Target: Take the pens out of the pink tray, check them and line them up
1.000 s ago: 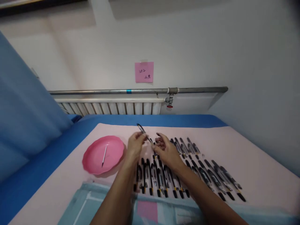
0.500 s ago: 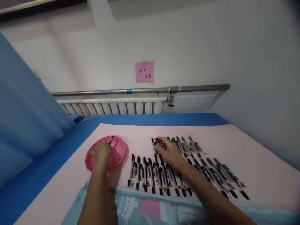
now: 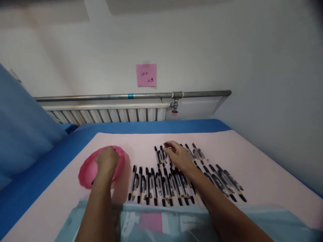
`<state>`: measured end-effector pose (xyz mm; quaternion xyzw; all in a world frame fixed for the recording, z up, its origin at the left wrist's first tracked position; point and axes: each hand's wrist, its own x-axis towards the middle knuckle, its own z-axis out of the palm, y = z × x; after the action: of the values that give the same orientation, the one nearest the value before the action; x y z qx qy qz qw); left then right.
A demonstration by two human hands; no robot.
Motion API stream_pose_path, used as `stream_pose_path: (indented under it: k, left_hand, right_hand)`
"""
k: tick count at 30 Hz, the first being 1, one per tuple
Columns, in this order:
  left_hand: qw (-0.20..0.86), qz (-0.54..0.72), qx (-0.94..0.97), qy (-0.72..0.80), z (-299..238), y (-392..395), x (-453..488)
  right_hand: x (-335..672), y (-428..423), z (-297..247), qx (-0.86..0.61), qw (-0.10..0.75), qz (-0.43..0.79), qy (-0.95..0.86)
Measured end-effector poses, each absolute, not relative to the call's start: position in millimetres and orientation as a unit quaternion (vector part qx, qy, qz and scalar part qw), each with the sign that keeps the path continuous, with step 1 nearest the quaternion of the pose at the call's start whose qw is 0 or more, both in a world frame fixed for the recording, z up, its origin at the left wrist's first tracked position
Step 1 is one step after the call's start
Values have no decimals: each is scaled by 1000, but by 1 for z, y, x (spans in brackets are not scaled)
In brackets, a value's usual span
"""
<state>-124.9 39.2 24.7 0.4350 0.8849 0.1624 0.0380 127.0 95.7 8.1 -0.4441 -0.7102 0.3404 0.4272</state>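
My left hand (image 3: 108, 158) is over the pink bowl (image 3: 85, 173), its fingers curled closed. A bit of something dark shows by the fingertips, but the fingers hide what it is. A small black tip (image 3: 93, 182) pokes out beside my left wrist, at the bowl's near rim. Over the back row of pens (image 3: 156, 156) is my right hand (image 3: 178, 154), thumb and forefinger slightly apart and nothing visible between them. Its fingertips are close to a black-capped pen (image 3: 162, 154); whether they touch it I cannot tell. My right hand and forearm hide part of the pens.
A front row of clear pens (image 3: 140, 185) with black caps and small metal tips lies on the pale pink sheet (image 3: 214, 137). More pens (image 3: 228, 179) slant at the right. A pale blue printed cloth (image 3: 131, 223) covers the near edge. Radiator and pipe (image 3: 106, 97) run behind.
The view has turned slightly right. My left hand has come over the dark pen seen in the bowl before. My right hand has moved a little rightward along the back row, uncovering another pen.
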Motion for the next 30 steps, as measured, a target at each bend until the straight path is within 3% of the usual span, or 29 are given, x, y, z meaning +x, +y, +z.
stream_pose_path:
  k: [3,7,18,30]
  left_hand:
    - [11,183,540,822,27,51,-78]
    - [70,156,632,756,10,61,-15]
    - [82,81,594,796,-21,72,4]
    - [133,258,604,742,-15,77,-7]
  right_hand:
    - [131,100,8,-460,426,321,-710]
    - [134,100,9,-469,422,308,-712]
    - [133,105,-1,-458,423,293,-725]
    - [130,103,-1,-471,401,364,-696]
